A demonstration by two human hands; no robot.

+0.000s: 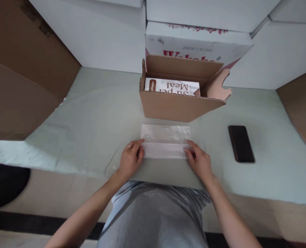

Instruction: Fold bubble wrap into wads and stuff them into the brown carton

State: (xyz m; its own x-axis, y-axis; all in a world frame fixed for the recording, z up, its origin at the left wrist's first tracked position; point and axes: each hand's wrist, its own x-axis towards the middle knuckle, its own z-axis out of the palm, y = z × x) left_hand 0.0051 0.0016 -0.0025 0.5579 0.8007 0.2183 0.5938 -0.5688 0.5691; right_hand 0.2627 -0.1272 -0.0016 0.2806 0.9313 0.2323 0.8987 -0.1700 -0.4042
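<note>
Just below the centre of the frame, a folded strip of bubble wrap (165, 141) lies flat on a pale green tablecloth (98, 113), its lower half looking whiter than the upper. The left hand (132, 156), wearing a ring (129, 146), is pinched on the strip's left end, thumb and forefinger near each other; the right hand (199, 161) is pinched on its right end in the same way. The two hands stand apart, with the strip between them.

Directly above, near the upper middle, stands an open brown cardboard box (173, 105) with a white "Super Meal" carton (176, 85) inside, its lettering upside down. Behind that box is a white carton with red lettering (194, 43). At centre right lies a dark smartphone (241, 144), well apart from the right hand. A large brown carton (28, 72) fills the upper left.
</note>
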